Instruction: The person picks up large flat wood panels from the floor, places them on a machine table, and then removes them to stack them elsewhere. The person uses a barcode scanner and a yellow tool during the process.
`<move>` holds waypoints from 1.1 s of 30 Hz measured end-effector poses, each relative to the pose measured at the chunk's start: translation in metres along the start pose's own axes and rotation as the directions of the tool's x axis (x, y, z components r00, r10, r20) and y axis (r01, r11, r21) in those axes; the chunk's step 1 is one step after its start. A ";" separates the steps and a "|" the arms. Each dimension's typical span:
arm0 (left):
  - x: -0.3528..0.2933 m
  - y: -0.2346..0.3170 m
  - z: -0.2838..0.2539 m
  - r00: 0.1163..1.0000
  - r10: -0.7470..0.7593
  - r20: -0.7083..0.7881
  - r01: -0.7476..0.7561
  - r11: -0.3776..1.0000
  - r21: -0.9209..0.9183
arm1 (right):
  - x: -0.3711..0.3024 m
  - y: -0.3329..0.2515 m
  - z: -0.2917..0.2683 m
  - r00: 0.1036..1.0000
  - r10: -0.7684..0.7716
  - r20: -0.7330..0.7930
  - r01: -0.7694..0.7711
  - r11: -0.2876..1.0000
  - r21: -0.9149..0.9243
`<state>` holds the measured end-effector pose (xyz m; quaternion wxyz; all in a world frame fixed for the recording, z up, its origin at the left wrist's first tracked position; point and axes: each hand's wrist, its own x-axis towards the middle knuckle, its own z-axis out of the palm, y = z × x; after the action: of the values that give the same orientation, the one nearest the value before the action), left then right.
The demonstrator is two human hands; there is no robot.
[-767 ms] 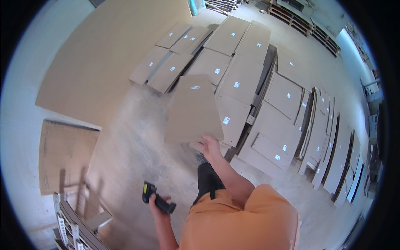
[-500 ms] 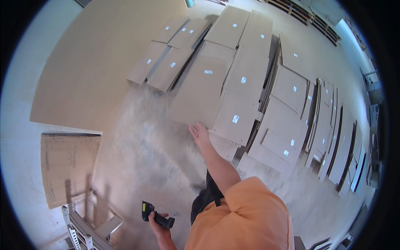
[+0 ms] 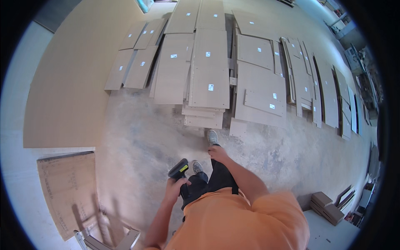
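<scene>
My left hand (image 3: 174, 188) is wrapped around the grip of a black handheld barcode scanner (image 3: 179, 168) with a yellow label, held low in front of my left leg. My right hand (image 3: 218, 154) hangs above my right shin and dark trousers, with nothing visible in it; its fingers look loose and partly spread. Beyond my feet lie stacks of flat brown-grey panels with small white labels. The nearest stack (image 3: 208, 95) ends just ahead of my right shoe, apart from both hands. To its left rests a labelled panel (image 3: 171, 83).
More labelled panel stacks (image 3: 260, 96) run to the right. A large brown board (image 3: 66, 91) stands at the left, with a cardboard sheet (image 3: 68, 191) below it. A metal frame (image 3: 106, 237) is at lower left. Narrow boxes (image 3: 327, 207) lie on a white surface (image 3: 329, 233) at lower right.
My right hand has left the panel's near edge and drawn back over my leg. The scanner has risen and turned in my left hand. My view has shifted, showing both shoes.
</scene>
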<state>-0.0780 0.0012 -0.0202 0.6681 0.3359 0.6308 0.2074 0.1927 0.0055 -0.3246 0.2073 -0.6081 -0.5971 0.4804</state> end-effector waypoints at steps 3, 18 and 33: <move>-0.007 -0.003 0.023 0.969 0.107 0.222 -0.135 0.984 0.112 | -0.163 0.088 -0.031 0.745 0.665 0.051 -0.447 0.555 -0.702; -0.090 -0.064 0.451 0.611 0.199 0.766 -0.587 0.763 0.270 | -0.571 0.203 -0.020 0.232 0.942 -0.242 -0.202 0.290 0.935; -0.317 -0.203 0.905 -0.127 -0.622 0.773 -0.639 0.647 0.415 | -0.822 0.338 -0.091 -0.239 0.969 0.069 0.562 0.080 0.823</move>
<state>0.7437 -0.5300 0.0390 0.6713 0.6129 -0.0957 -0.4056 0.5904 -0.7934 -0.2858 0.6181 -0.6043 0.4877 0.1226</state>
